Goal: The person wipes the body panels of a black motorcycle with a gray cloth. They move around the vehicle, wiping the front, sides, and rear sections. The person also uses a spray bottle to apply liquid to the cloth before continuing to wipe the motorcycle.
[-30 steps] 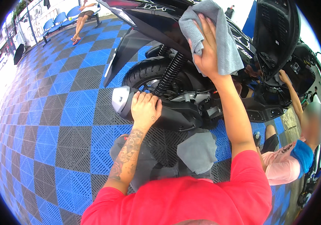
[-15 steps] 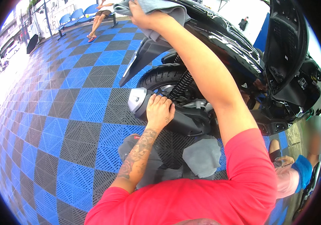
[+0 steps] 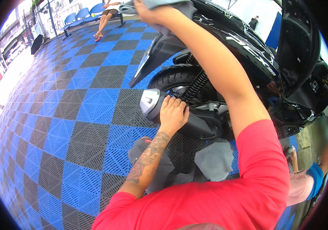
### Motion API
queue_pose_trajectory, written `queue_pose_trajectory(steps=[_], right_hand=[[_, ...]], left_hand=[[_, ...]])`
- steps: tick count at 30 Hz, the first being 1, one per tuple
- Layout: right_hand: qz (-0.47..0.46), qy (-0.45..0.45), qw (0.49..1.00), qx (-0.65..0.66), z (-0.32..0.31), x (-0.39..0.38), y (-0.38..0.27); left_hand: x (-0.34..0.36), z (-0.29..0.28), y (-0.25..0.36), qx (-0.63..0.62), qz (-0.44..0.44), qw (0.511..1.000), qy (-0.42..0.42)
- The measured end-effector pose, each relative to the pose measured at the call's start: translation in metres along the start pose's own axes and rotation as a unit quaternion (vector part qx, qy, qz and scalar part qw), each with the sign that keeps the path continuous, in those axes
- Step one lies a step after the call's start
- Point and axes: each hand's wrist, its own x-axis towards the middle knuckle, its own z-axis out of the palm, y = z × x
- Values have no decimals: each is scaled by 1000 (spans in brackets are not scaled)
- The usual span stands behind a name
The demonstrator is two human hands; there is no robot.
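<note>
My left hand [image 3: 174,114] lies over the exhaust muffler [image 3: 204,122] of a black scooter, its fingers curled over the top just behind the silver end cap [image 3: 149,101]. At the upper edge my right hand [image 3: 145,13] is closed on a grey cloth [image 3: 177,8], held against the scooter's tail. The right arm stretches across the glossy black side panel [image 3: 248,48], and the picture's edge cuts off part of that hand. Between the two hands are the rear tire [image 3: 168,78], a black coil shock absorber [image 3: 197,83] and the rear mudguard [image 3: 152,57].
The scooter's seat [image 3: 300,50] stands raised at right. Below it, another person's arm with a blue sleeve [image 3: 314,176] reaches in. A seated person [image 3: 104,22] is on blue chairs [image 3: 83,14] at the back. Blue and black grid tiles [image 3: 91,111] cover the floor.
The whole view has shifted, so the scooter and both arms sit slightly farther right. My left hand stays on the muffler; the right still has the cloth at the tail. The other person's arm at right has moved.
</note>
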Motion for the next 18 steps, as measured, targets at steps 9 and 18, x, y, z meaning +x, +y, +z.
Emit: queue_pose_trajectory(steps=[9, 18], right_hand=[[-69, -111, 990, -57, -49, -37, -20], [34, 43, 997, 50, -205, -244, 61]], left_hand=[[-1, -6, -14, 25, 2, 1000, 9], [-3, -4, -20, 50, 29, 998, 36]])
